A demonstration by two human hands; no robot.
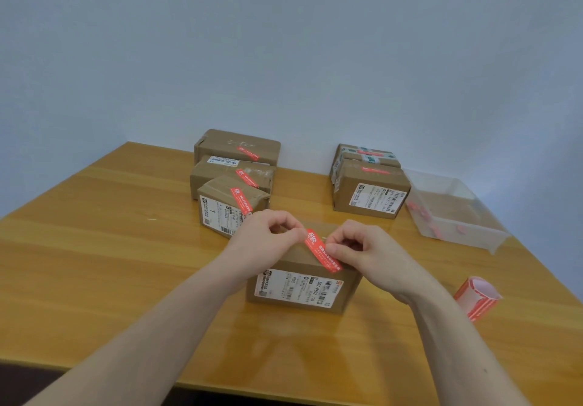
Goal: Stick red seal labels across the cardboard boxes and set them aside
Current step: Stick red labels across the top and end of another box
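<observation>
Red seal label (321,249) is lying at frame centre atop the nearest cardboard box (303,282) on the worktop (110,248), running diagonally from upper left to lower right. Left hand (265,235) is pinching its upper end while right hand (356,248), nearer the unstuck lower end, is pinching its middle.

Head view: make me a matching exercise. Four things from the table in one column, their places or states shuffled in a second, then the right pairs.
Things
1. roll of red labels
2. clear plastic bin
3. box in front
4. row of three boxes

Places or states
A. far left on the table, each already bearing a red seal
B. under both hands, a red seal label being stuck across its top edge
C. lying at the near right, by the right forearm
D. far right, red scraps inside

Pairs: 1-C, 2-D, 3-B, 4-A
</observation>
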